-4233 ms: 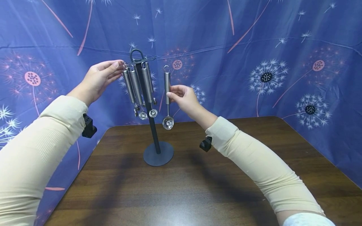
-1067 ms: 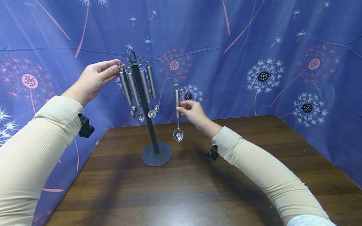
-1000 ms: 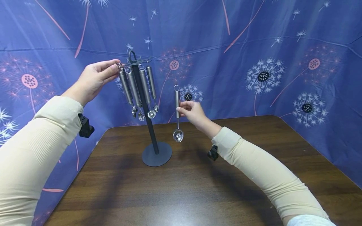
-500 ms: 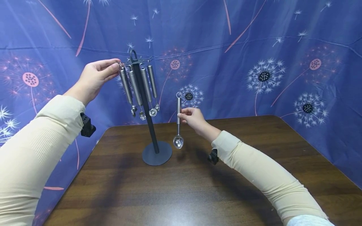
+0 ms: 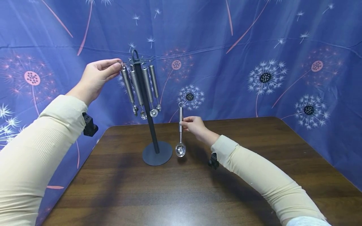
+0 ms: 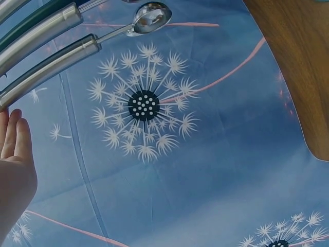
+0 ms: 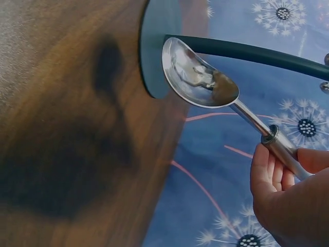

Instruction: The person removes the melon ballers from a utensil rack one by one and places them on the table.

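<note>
My right hand (image 5: 195, 125) pinches the tubular handle of a shiny steel scoop (image 5: 180, 149), held upright with its bowl down, close over the table beside the stand's base. In the right wrist view the deep, rounded bowl of the scoop (image 7: 198, 77) overlaps the base, and thumb and fingers close on the handle. My left hand (image 5: 99, 73) is raised at the top of a dark utensil stand (image 5: 152, 133), pinching the end of a hook where a scoop's ring hangs; the left wrist view cuts off this grip. Several smaller steel scoops (image 5: 147, 83) hang from the stand.
The stand's round base (image 5: 157, 160) rests on a brown wooden table (image 5: 158, 194). Behind hangs a blue cloth (image 5: 220, 78) with dandelion prints. Shadows of both arms fall across the tabletop.
My right hand has lowered the scoop from beside the hanging ones, slightly rightward, to just above the table. My left hand stays at the hook; the hanging scoops have shifted slightly.
</note>
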`<state>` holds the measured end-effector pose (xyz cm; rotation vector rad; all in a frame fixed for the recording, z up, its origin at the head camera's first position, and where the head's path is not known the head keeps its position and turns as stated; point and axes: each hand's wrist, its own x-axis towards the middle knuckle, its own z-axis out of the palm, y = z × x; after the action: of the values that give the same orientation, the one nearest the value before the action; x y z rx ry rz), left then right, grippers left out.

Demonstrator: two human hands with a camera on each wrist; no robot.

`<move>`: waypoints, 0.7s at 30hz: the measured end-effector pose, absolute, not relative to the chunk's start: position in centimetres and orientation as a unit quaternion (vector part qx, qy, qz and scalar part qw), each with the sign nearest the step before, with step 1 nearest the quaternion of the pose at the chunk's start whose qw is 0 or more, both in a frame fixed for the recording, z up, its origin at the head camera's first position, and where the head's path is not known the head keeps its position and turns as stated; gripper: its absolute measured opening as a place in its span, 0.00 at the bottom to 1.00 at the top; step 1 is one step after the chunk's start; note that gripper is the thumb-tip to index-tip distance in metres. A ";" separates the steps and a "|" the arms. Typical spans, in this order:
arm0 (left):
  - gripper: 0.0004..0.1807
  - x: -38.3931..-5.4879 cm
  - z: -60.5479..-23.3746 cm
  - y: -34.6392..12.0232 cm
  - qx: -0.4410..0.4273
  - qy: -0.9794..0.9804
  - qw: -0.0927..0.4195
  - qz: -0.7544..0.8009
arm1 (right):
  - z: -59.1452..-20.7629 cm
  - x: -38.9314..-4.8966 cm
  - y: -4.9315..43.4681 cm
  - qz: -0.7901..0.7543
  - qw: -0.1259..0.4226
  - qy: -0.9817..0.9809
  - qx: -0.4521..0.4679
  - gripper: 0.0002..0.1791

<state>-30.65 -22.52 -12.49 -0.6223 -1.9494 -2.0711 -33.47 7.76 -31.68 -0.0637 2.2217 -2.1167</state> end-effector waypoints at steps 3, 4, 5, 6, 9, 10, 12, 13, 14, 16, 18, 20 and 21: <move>0.16 -30.7 -12.5 -22.5 -0.211 -0.662 0.119 -0.709 | -32.3 -33.7 7.8 -0.697 0.047 0.716 -0.008 0.15; 0.17 -30.7 -12.5 -22.4 -0.211 -0.662 0.120 -0.709 | -32.4 -33.7 7.8 -0.699 0.051 0.713 -0.004 0.15; 0.18 -30.7 -12.5 -22.4 -0.212 -0.662 0.122 -0.709 | -32.6 -33.8 7.9 -0.700 0.056 0.712 0.000 0.16; 0.19 -30.6 -12.5 -22.4 -0.211 -0.662 0.123 -0.708 | -32.7 -33.8 7.9 -0.701 0.060 0.711 0.005 0.16; 0.21 -30.6 -12.5 -22.4 -0.211 -0.664 0.125 -0.706 | -33.3 -34.0 8.0 -0.702 0.074 0.708 0.015 0.17; 0.21 -30.6 -12.5 -22.4 -0.210 -0.665 0.125 -0.706 | -33.5 -34.1 8.0 -0.701 0.078 0.709 0.018 0.17; 0.18 -30.6 -12.5 -22.4 -0.210 -0.663 0.126 -0.707 | -34.0 -34.3 8.1 -0.698 0.089 0.710 0.020 0.18; 0.17 -30.6 -12.5 -22.4 -0.210 -0.662 0.126 -0.709 | -34.2 -34.3 8.1 -0.696 0.094 0.712 0.019 0.18; 0.16 -30.6 -12.5 -22.4 -0.210 -0.660 0.126 -0.710 | -34.4 -34.4 8.1 -0.694 0.098 0.712 0.020 0.18; 0.14 -30.6 -12.6 -22.3 -0.209 -0.655 0.128 -0.715 | -34.9 -34.5 8.2 -0.691 0.105 0.715 0.023 0.18; 0.15 -30.5 -12.6 -22.2 -0.207 -0.654 0.131 -0.716 | -35.3 -34.4 8.3 -0.685 0.111 0.719 0.028 0.17; 0.16 -30.5 -12.7 -22.1 -0.201 -0.654 0.136 -0.716 | -35.8 -34.4 8.2 -0.682 0.118 0.721 0.030 0.16; 0.17 -30.5 -12.8 -22.1 -0.199 -0.655 0.139 -0.716 | -36.0 -34.4 8.2 -0.681 0.121 0.721 0.030 0.15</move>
<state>-30.46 -22.11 -12.78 -0.5745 -1.8927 -2.0708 -34.41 8.20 -35.99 0.0880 2.1072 -1.9893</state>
